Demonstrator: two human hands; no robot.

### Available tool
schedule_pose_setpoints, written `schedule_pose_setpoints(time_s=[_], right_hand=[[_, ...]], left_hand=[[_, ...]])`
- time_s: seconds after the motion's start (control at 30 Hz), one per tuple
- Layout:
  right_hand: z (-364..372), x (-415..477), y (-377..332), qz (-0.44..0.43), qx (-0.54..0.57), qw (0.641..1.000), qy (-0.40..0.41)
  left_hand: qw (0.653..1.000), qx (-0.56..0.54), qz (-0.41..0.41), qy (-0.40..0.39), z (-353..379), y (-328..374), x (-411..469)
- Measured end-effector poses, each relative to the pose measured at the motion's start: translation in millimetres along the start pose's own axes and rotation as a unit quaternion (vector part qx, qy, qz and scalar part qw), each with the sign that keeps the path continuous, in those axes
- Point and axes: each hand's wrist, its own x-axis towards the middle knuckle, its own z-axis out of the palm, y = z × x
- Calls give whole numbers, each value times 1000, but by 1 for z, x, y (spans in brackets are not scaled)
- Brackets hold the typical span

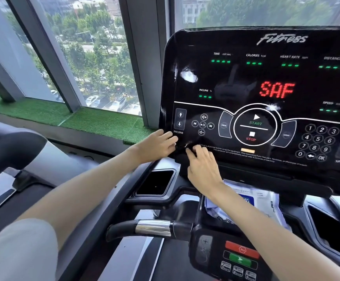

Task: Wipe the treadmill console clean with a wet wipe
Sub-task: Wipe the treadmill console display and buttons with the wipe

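We judge a wet wipe to be about the lightest, limpest thing we could handle: soft, damp, apt to bunch or slip, so it is best spread flat under the fingertips and pressed, not pinched at a corner. The treadmill console (pixel 236 82) is the opposite, a stiff, glossy black panel that stays put. Its touch keys call for a light hand, and it shows every streak. Our left hand (pixel 157 146) lies with its fingers (pixel 169 136) nearly straight and relaxed against the console's lower left corner, just under the INCLINE arrows, gripping nothing that we can see. Our right hand (pixel 203 166) sits just beside it, knuckles up, its bent fingertips (pixel 191 151) touching the panel's bottom margin by the small printed warning. Whether a wipe is folded beneath those fingers we cannot tell. Only a white fleck (pixel 186 145) shows between the two hands, too small to name. The one sure source of wipes is the pack of wipes (pixel 264 199), lying on the shelf below the console and partly hidden behind our right forearm. A whitish smear (pixel 188 76) sits high on the left of the panel, well apart from both hands, so we judge most of the wiping not yet done.
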Motion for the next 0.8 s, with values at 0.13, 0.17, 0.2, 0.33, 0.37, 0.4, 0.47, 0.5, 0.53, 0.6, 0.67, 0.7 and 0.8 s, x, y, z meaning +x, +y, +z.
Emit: schedule_pose_setpoints(time_s=[0.13, 0.17, 0.2, 0.33, 0.37, 0.4, 0.47, 0.5, 0.53, 0.6, 0.67, 0.7, 0.8], right_hand=[[-4, 3, -1, -10, -15, 1000, 12], [-5, 4, -1, -13, -21, 1000, 14], [-5, 4, -1, -16, -27, 999, 17], [-9, 8, 0, -22, -45, 998, 26], [-11, 9, 1, -23, -48, 998, 29], [-13, 11, 1, -25, -51, 998, 31], [-18, 15, 3, -27, -56, 998, 34], [-21, 18, 4, -28, -59, 997, 36], [-25, 21, 5, -29, -63, 997, 40], [-31, 27, 8, -30, -71, 996, 48], [-38, 34, 11, -27, -78, 995, 60], [-41, 37, 12, -25, -81, 994, 65], [-51, 47, 16, -24, -89, 993, 75]], left_hand=[[997, 28, 65, -29, -4, -18, -1], [997, 31, 65, -34, -5, -22, -1], [997, 34, 62, -35, -6, -25, 0], [997, 50, 36, -38, -13, -38, 7], [997, 54, 32, -40, -16, -41, 9], [997, 59, 29, -43, -19, -44, 11], [996, 68, 22, -48, -24, -49, 15], [996, 72, 17, -48, -25, -53, 17], [996, 72, 11, -45, -26, -57, 20], [996, 76, -4, -37, -30, -66, 25], [996, 80, -26, -34, -36, -76, 32], [995, 82, -40, -30, -39, -81, 36], [993, 83, -81, 1, -46, -98, 48]])
